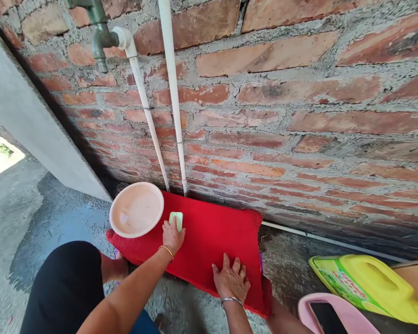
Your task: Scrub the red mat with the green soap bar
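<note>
A red cloth (209, 232) with a rough, textured border lies spread across a low support, mostly hidden underneath. On its left part, my left hand (174, 235) grips a small pale green block (176, 218) with rounded corners, much like a bar of soap; its underside is hidden. The block rests against the cloth, just right of a pale pink basin (137, 209) that holds water. My right hand (231, 279) lies flat on the cloth's right part, fingers spread, holding nothing.
Behind the cloth rises a brick wall (264, 134) with white pipes (174, 93) and a tap (102, 41). At right are a yellow jug (372, 283) and a pink container (310, 304) with a dark phone (329, 317). Wet concrete floor (62, 208) shows at left.
</note>
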The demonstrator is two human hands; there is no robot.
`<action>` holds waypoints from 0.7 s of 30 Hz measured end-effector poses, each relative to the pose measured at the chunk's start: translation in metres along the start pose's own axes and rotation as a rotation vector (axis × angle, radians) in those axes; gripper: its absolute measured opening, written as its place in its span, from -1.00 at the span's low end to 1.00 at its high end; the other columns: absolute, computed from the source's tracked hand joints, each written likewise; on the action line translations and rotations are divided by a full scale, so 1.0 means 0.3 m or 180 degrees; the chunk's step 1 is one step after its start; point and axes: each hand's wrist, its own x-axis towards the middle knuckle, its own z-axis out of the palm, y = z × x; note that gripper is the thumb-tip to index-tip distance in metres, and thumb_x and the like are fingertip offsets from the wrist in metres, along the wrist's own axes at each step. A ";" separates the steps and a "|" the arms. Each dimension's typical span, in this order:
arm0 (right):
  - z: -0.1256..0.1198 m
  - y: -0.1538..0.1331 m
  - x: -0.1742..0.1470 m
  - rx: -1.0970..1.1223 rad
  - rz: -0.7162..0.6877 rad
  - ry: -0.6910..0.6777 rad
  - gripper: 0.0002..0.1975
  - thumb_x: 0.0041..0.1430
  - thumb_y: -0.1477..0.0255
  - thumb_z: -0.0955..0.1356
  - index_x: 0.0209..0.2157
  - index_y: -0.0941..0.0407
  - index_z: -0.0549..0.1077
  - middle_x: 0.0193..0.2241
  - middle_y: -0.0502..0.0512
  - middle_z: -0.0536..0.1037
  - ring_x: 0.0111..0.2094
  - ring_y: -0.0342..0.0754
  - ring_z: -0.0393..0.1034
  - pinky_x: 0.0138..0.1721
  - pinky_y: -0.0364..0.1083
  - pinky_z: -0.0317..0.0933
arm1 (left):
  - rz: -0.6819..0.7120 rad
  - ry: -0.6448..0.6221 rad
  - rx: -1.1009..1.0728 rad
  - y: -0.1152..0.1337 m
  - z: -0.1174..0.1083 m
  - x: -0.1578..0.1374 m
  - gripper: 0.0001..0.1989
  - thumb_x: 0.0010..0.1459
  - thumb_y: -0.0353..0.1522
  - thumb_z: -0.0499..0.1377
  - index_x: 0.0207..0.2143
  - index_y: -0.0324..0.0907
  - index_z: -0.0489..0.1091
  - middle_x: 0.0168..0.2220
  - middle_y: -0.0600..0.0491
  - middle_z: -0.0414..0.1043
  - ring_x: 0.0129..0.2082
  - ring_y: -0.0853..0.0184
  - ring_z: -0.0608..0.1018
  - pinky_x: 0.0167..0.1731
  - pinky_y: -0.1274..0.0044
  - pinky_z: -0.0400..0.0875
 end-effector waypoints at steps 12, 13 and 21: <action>0.049 0.013 0.017 0.0015 -0.0024 0.0087 -0.47 0.27 0.23 0.18 0.23 0.05 0.24 0.25 0.34 0.17 0.23 0.29 0.08 0.06 0.22 0.10 | 0.0856 -0.0557 -0.0127 0.194 0.129 -0.047 -0.29 0.09 -0.14 0.15 0.27 -0.05 0.07 0.13 -0.14 0.20 0.07 0.07 0.31 0.04 0.33 0.23; 0.051 0.013 0.017 0.0002 -0.0029 0.0098 -0.48 0.27 0.23 0.19 0.23 0.04 0.25 0.25 0.33 0.18 0.23 0.29 0.08 0.06 0.21 0.10 | 0.0774 -0.0507 -0.0143 0.185 0.117 -0.039 -0.30 0.11 -0.14 0.14 0.28 -0.06 0.07 0.12 -0.15 0.21 0.06 0.07 0.32 0.04 0.33 0.22; 0.029 0.004 0.010 -0.0071 0.0010 0.0065 -0.46 0.26 0.22 0.19 0.23 0.08 0.24 0.25 0.32 0.18 0.22 0.29 0.09 0.05 0.18 0.11 | -0.0541 0.0179 -0.0086 0.055 -0.038 0.104 -0.38 0.21 -0.21 0.05 0.26 -0.26 0.08 0.03 -0.29 0.26 0.03 0.02 0.35 -0.09 0.34 0.29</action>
